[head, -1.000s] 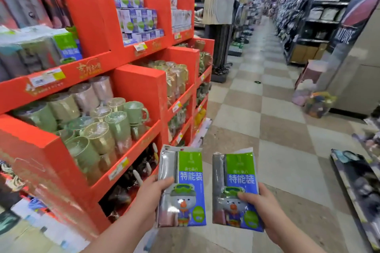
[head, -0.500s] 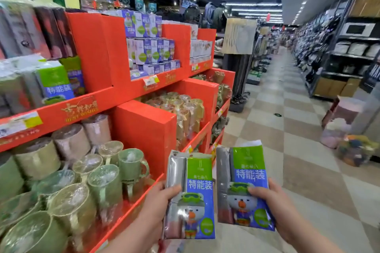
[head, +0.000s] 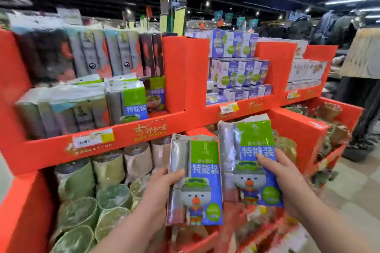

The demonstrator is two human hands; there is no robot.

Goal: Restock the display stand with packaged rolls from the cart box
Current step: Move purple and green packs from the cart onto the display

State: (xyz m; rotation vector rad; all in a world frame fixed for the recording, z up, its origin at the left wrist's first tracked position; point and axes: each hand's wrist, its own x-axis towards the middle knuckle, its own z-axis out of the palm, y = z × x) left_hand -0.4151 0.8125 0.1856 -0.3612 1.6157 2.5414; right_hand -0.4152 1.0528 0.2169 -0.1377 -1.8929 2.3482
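I hold two packs of rolls upright in front of the red display stand (head: 176, 80). Each has a green and blue label with a cartoon bear. My left hand (head: 162, 189) grips the left pack (head: 197, 181) by its left edge, thumb across the front. My right hand (head: 287, 183) grips the right pack (head: 250, 162) by its right edge. The two packs sit side by side, the right one slightly higher. Matching packs (head: 131, 100) stand on the stand's upper left shelf, above and left of my hands. The cart box is out of view.
Taller wrapped rolls (head: 102, 53) fill the back of that shelf. Wrapped mugs (head: 92, 191) crowd the lower tier under my hands. Blue and white boxes (head: 238, 72) are stacked in the upper middle bay. An aisle floor (head: 353, 191) opens to the right.
The view has swung left and closer to the stand, so the upper left shelf now faces me. Both packs have risen toward that shelf, still held the same way.
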